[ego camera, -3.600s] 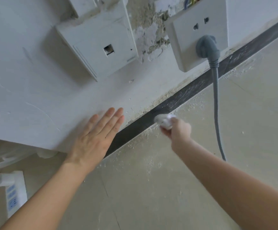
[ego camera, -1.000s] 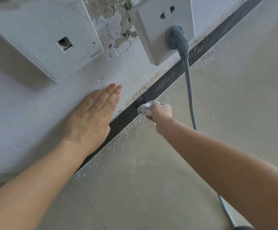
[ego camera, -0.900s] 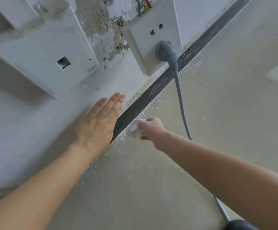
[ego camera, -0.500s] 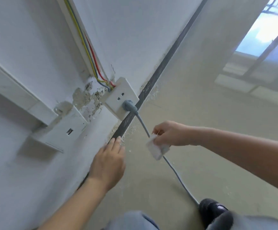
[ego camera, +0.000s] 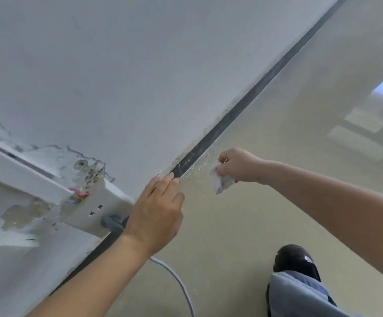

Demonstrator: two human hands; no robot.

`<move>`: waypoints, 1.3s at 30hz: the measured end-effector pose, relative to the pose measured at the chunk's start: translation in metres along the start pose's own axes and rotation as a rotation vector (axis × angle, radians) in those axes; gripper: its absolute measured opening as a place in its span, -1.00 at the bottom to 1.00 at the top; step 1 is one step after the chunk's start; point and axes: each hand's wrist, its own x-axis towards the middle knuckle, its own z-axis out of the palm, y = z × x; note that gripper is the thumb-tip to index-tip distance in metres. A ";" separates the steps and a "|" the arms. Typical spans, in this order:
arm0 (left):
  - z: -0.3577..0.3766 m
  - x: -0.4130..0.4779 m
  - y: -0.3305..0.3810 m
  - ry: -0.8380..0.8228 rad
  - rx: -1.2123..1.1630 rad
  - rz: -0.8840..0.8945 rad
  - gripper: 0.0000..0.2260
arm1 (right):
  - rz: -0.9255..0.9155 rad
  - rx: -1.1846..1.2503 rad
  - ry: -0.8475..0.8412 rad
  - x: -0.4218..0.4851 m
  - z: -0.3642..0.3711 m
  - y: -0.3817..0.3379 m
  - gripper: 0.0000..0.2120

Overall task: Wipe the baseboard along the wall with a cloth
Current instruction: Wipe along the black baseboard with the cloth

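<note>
Pale floor; cloth pinched under right grip, near baseboard.

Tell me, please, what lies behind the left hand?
The left hand covers a stretch of the dark baseboard and part of the grey plug; the cable emerges below the wrist. Their junction is hidden.

The wall is matt white painted plaster, smooth save for a rough, chipped patch baring grey-brown render. The baseboard is a dark, dull strip, scuffed with pale streaks. The floor is smooth and pale with a soft sheen, gritty with crumbs beside the strip. The cloth is white, soft and crumpled. The socket plate looks like smooth white plastic; the shoe is glossy black.
</note>
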 end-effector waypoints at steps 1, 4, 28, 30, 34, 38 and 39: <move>-0.004 0.010 0.000 -0.005 0.018 -0.036 -0.74 | -0.002 0.010 -0.002 0.012 -0.009 0.001 -0.89; -0.016 0.035 -0.002 -0.024 0.071 -0.170 -0.75 | 0.018 0.057 -0.009 0.038 -0.025 0.000 -0.94; 0.131 -0.024 -0.021 -0.225 0.790 -0.724 -0.37 | 0.047 0.140 -0.528 0.135 0.204 0.051 -0.94; 0.133 -0.035 -0.027 -0.276 0.868 -0.683 -0.42 | 0.074 0.222 -0.564 0.136 0.212 0.049 -0.94; 0.138 -0.053 -0.037 -0.319 1.022 -0.589 -0.41 | 0.163 0.427 -0.661 0.142 0.245 0.045 -0.89; 0.135 -0.056 -0.042 -0.311 1.067 -0.553 -0.42 | 0.336 0.679 -0.715 0.133 0.283 0.036 -0.72; 0.135 -0.055 -0.042 -0.297 1.066 -0.547 -0.43 | 0.356 0.727 -0.705 0.130 0.289 0.033 -0.72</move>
